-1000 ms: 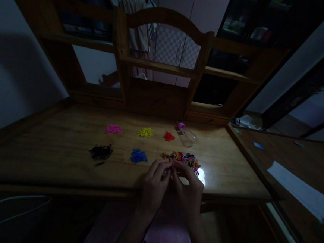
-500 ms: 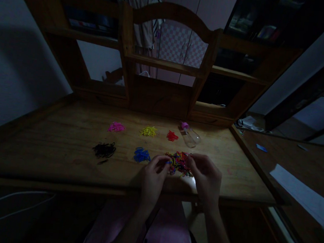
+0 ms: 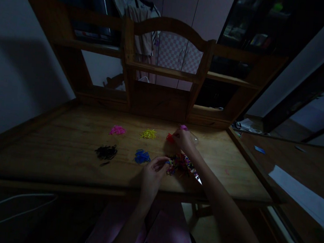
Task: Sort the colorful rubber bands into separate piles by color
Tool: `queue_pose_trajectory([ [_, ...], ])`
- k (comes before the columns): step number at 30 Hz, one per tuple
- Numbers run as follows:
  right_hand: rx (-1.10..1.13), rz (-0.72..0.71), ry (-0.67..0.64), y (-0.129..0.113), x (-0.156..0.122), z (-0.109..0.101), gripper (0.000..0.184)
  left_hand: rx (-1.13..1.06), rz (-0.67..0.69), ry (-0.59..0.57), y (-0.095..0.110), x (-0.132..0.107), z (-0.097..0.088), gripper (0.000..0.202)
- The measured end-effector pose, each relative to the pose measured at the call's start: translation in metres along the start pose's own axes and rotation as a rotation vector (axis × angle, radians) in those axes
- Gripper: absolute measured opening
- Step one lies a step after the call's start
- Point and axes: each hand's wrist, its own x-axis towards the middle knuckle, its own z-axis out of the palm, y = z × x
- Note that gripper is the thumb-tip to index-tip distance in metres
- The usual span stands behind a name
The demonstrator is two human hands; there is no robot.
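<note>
My left hand (image 3: pixel 154 171) is pinched at the left edge of a mixed pile of small coloured rubber bands (image 3: pixel 182 164); blue and yellow show by its fingertips, but what it grips is unclear. Farther back, my right hand (image 3: pixel 183 140) is over the small red pile of rubber bands (image 3: pixel 169 138), fingers pressed together, their tips partly hidden. Sorted piles lie to the left: blue bands (image 3: pixel 142 156), yellow bands (image 3: pixel 148 134), pink bands (image 3: pixel 118 130) and black bands (image 3: pixel 105 152). Behind my right hand, a clear bottle (image 3: pixel 195 139) with a pink cap (image 3: pixel 183 127) is mostly covered.
The wooden desk (image 3: pixel 65 140) has a shelf unit (image 3: pixel 165 73) along its back. To the right, a lower brown surface (image 3: pixel 296 162) holds a white paper sheet (image 3: pixel 299 194) and a small blue card (image 3: pixel 260 150). The room is dim.
My right hand has moved away from the mixed pile, back and left to the red pile, now covering part of the bottle. My left hand stays pinched by the mixed pile. The view has shifted slightly.
</note>
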Motion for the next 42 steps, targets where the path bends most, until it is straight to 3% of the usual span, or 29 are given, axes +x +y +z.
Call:
queue_pose_trajectory([
  [4,0.071,-0.062,-0.001,-0.014,-0.037,-0.022,0.018,-0.017,-0.029,0.007,-0.001,0.000,0.000,0.018],
  [6,0.268,-0.113,-0.094,-0.023,-0.064,-0.032,0.022,-0.018,-0.014,0.011,0.000,-0.001,0.001,0.017],
  [9,0.379,-0.078,-0.152,-0.033,-0.099,-0.038,0.020,0.009,0.010,0.000,0.001,-0.003,0.002,0.015],
  [12,0.409,-0.007,-0.134,-0.036,-0.115,-0.036,0.018,0.045,0.028,-0.005,0.002,-0.005,0.003,0.014],
  [17,0.593,0.120,-0.181,-0.032,-0.113,-0.029,0.019,0.053,0.020,0.001,0.004,-0.006,0.002,0.015],
  [26,0.802,0.159,-0.236,-0.026,-0.114,-0.031,0.026,0.027,0.028,-0.092,0.006,-0.004,-0.001,0.020],
  [31,0.774,0.191,-0.162,-0.022,-0.115,-0.030,0.023,-0.031,0.054,-0.214,0.006,-0.004,-0.004,0.022],
  [42,0.637,0.098,-0.139,-0.027,-0.129,-0.034,0.021,-0.068,0.070,-0.253,0.009,-0.005,-0.007,0.022],
])
